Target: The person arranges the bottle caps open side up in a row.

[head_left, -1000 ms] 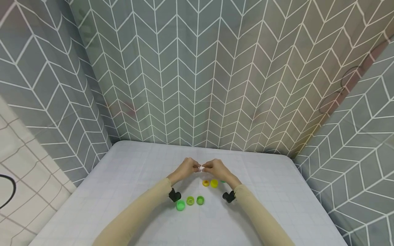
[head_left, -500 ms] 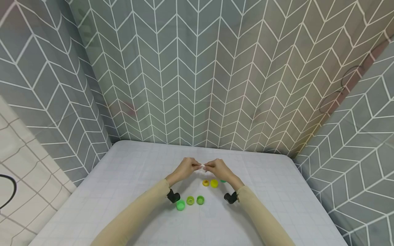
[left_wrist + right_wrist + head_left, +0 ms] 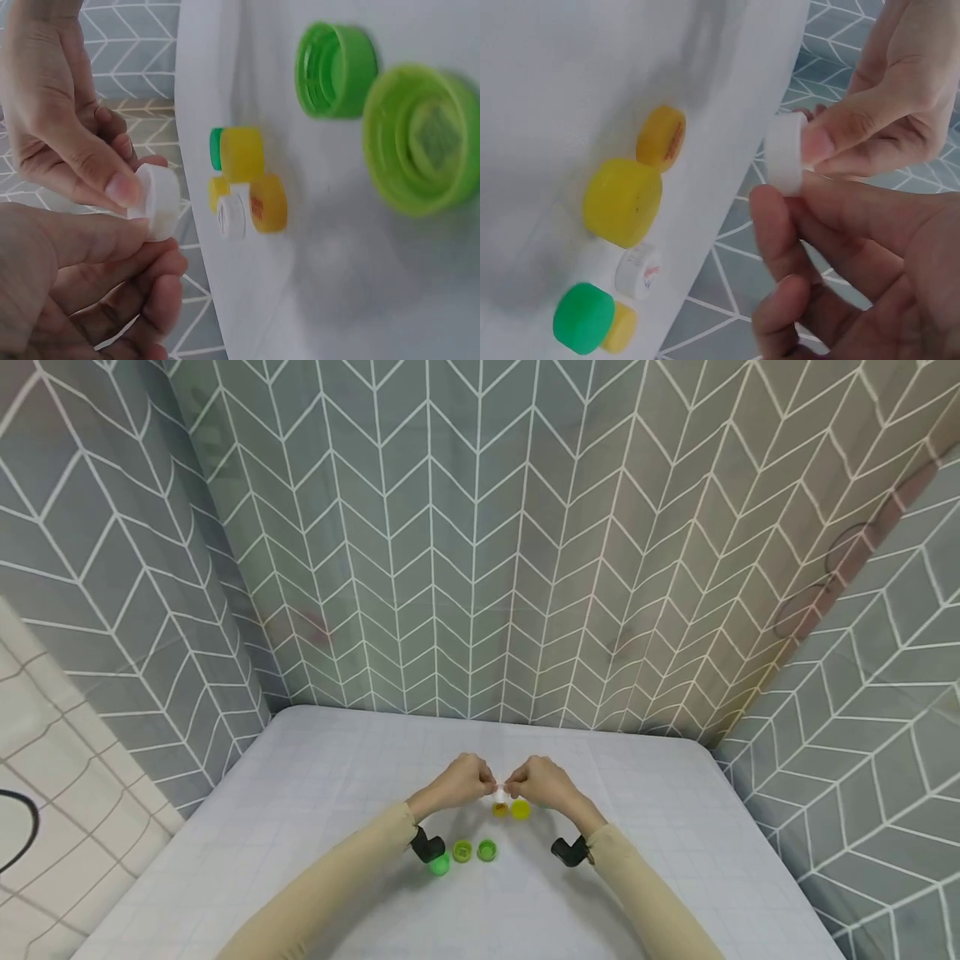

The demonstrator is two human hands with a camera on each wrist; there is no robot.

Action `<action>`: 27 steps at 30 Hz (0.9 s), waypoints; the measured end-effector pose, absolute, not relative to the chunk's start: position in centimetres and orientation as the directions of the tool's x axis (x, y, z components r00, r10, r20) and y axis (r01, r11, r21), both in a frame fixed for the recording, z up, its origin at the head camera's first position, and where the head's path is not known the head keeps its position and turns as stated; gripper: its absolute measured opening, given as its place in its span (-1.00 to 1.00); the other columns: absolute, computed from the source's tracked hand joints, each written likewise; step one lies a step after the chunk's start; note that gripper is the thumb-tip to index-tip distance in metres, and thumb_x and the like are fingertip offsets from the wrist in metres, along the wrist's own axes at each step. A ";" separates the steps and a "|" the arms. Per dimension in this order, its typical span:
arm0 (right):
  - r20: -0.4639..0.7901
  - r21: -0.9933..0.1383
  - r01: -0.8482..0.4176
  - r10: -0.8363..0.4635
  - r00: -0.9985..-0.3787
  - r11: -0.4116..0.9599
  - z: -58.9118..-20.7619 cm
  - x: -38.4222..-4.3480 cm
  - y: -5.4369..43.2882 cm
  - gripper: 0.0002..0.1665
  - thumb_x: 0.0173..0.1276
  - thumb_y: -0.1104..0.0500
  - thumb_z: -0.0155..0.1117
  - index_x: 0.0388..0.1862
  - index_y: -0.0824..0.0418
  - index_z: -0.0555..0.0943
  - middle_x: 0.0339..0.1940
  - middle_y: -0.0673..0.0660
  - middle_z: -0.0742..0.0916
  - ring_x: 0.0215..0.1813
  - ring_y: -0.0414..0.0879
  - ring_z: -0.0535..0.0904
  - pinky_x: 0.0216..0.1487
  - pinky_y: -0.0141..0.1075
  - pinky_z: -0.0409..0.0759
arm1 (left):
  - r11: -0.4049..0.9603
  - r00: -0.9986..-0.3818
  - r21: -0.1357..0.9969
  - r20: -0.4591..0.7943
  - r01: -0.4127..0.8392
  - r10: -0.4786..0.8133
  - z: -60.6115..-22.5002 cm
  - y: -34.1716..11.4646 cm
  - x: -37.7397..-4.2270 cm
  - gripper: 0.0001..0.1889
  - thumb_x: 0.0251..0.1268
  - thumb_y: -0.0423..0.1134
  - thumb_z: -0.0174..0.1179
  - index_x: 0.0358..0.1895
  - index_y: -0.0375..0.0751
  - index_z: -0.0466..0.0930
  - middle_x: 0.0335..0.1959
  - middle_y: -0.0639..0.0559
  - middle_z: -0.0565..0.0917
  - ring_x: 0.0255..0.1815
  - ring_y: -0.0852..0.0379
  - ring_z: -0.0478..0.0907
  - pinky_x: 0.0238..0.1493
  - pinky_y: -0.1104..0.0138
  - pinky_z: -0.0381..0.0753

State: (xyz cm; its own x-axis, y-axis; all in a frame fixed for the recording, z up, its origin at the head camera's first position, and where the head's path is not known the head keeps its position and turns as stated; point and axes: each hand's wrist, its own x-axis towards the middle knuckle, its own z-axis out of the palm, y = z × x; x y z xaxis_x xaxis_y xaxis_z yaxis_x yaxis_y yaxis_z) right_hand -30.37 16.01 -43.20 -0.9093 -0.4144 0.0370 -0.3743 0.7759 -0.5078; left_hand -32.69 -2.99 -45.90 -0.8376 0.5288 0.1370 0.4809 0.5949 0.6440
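Both hands hold one white bottle cap (image 3: 161, 202) between them, raised over the table. My left hand (image 3: 457, 781) pinches it with thumb and fingers from one side. On the opposite side the thumb and fingers of my right hand (image 3: 545, 782) grip its edge. In the head view the cap overlaps an orange cap (image 3: 661, 139) with dark print. Beside that one stands a taller yellow cap (image 3: 622, 202). Close to them on the cloth lie a second white cap (image 3: 638, 271), a green cap (image 3: 583, 318) and a small yellow cap (image 3: 619, 328).
Nearer the body, three caps sit in a row with open sides up: a bright green cap (image 3: 439, 864), a lime cap (image 3: 462, 851) and a darker green cap (image 3: 487, 850). A white cloth covers the table (image 3: 337, 760). Patterned curtains (image 3: 472, 527) hang behind and at the sides.
Both hands have shifted slightly toward the body and to the right, carrying the white cap from beyond the orange cap to over it in the head view. The caps on the table stay put.
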 end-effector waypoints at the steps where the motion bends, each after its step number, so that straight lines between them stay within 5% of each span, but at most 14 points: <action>1: 0.029 -0.495 -0.372 -0.413 -0.910 0.785 -43.1 -30.1 16.0 -0.84 0.28 0.14 0.31 -0.37 0.15 0.80 -0.45 -0.02 0.79 -0.63 -0.26 0.30 -0.59 -0.44 0.21 | 0.597 -0.836 0.645 0.122 0.476 0.535 -45.9 -2.9 -32.5 -0.88 0.20 -0.32 0.28 -0.41 -0.28 0.76 -0.36 -0.05 0.75 -0.50 0.26 0.52 -0.47 0.44 0.51; 8: -0.005 -0.434 -0.366 -0.409 -0.912 0.823 -42.6 -28.2 15.8 -0.81 0.21 0.17 0.37 -0.57 0.18 0.76 -0.47 -0.04 0.77 -0.55 -0.21 0.41 -0.54 -0.37 0.33 | 0.606 -0.811 0.629 0.068 0.488 0.582 -45.9 -2.6 -31.2 -0.91 0.14 -0.30 0.32 -0.45 -0.20 0.77 -0.45 0.04 0.76 -0.46 0.29 0.56 -0.42 0.44 0.52; 15: -0.088 -0.374 -0.312 -0.369 -0.925 0.873 -41.6 -26.7 15.6 -0.89 0.16 0.17 0.41 -0.54 0.11 0.75 -0.64 -0.03 0.73 -0.54 -0.21 0.48 -0.49 -0.32 0.37 | 0.592 -0.780 0.631 0.033 0.501 0.625 -45.6 -1.9 -30.4 -0.94 0.06 -0.32 0.35 -0.47 -0.22 0.77 -0.43 0.02 0.77 -0.52 0.31 0.51 -0.48 0.47 0.48; 20: -0.124 -0.344 -0.308 -0.368 -0.922 0.887 -41.5 -26.1 15.5 -0.88 0.11 0.19 0.44 -0.59 0.12 0.72 -0.71 -0.06 0.68 -0.58 -0.22 0.46 -0.51 -0.35 0.34 | 0.616 -0.784 0.601 0.027 0.508 0.620 -46.1 -1.4 -29.8 -0.94 0.04 -0.30 0.38 -0.49 -0.20 0.78 -0.37 0.03 0.78 -0.48 0.33 0.54 -0.43 0.48 0.51; 27: -0.173 -0.345 -0.316 -0.391 -0.904 0.884 -42.6 -25.9 15.7 -0.78 0.07 0.22 0.45 -0.70 0.13 0.63 -0.77 -0.09 0.59 -0.62 -0.23 0.35 -0.53 -0.37 0.25 | 0.673 -0.791 0.502 0.034 0.543 0.611 -47.1 -0.5 -28.6 -0.93 0.02 -0.34 0.36 -0.54 -0.13 0.77 -0.58 0.20 0.71 -0.65 0.38 0.45 -0.49 0.53 0.49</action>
State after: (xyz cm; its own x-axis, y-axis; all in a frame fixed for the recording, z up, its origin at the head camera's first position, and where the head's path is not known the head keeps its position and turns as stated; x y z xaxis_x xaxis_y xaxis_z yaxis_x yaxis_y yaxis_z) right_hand -25.90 15.74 -42.58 -0.9040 -0.3910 -0.1727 -0.3163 0.8838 -0.3448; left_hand -28.64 -0.46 -47.09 -0.7905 0.6114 0.0345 0.5426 0.6733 0.5022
